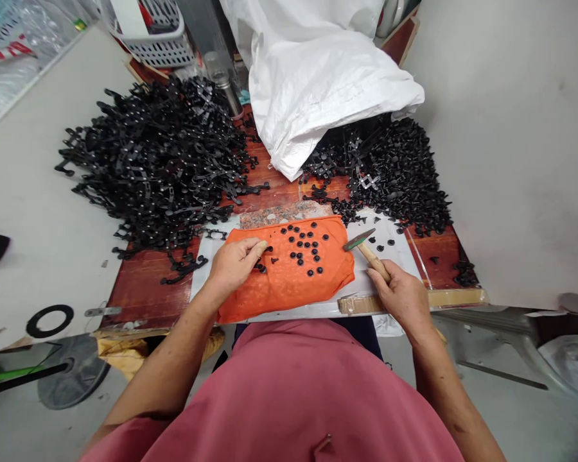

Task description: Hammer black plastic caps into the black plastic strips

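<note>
My right hand point(404, 295) is wrapped round the wooden handle of a hammer point(376, 262). Its narrow, partly green head lies over the right edge of an orange cloth pad point(289, 282). At the pad's left part, my left hand point(236, 264) is closed in a pinch on a small black plastic part point(261, 267), partly hidden by the fingers. Several round black studs point(307, 244) sit on the pad between the hands, most with their discs up. One small black stud point(274, 260) lies on its side close to my left fingertips.
A tall heap of black linked plastic pieces point(158, 160) covers the table's left. Many loose black studs point(404, 173) are piled at the right, partly under a white sack point(318, 70). Behind the pad lies a speckled stone slab point(284, 213). A grey basket point(158, 45) stands at the back left.
</note>
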Demonstrator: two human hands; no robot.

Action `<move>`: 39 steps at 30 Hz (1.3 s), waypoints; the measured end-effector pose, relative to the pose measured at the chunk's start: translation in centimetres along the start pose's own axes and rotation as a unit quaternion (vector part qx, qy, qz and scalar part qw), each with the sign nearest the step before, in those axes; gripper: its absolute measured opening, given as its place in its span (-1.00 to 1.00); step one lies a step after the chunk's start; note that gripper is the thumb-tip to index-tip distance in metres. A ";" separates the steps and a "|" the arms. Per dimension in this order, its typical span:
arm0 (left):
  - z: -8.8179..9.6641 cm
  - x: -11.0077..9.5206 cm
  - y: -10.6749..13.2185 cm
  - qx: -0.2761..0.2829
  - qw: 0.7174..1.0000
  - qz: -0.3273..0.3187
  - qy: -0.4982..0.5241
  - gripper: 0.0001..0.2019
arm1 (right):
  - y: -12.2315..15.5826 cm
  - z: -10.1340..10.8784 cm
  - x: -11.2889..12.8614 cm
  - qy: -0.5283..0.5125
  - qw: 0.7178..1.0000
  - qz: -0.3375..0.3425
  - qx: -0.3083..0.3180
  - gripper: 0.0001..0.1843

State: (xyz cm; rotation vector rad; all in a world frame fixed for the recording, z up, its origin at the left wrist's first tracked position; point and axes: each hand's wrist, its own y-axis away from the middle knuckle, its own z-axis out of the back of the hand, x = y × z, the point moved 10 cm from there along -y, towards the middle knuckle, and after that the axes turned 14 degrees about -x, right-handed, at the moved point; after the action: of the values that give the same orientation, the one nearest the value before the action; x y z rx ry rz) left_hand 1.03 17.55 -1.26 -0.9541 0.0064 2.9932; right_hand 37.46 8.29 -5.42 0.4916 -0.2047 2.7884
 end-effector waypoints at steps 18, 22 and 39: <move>-5.0 -2.5 -0.3 0.208 0.974 -0.084 -0.018 -0.72 | 0.2 0.1 0.5 0.030 0.999 0.016 -0.013 -0.66; -4.4 -3.4 -1.0 0.154 0.980 -0.099 -0.074 -0.73 | 0.2 0.2 0.5 0.029 0.999 0.013 -0.021 -0.66; -5.0 -6.1 0.5 0.129 0.977 -0.098 -0.138 -0.59 | 0.2 0.3 0.8 0.046 0.998 0.019 -0.027 -0.68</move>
State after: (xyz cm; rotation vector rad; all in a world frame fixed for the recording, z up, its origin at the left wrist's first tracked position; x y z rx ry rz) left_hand 8.86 17.04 -1.79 -0.4789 0.2749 2.8224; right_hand 36.80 8.24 -4.92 0.3494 -0.2715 2.8262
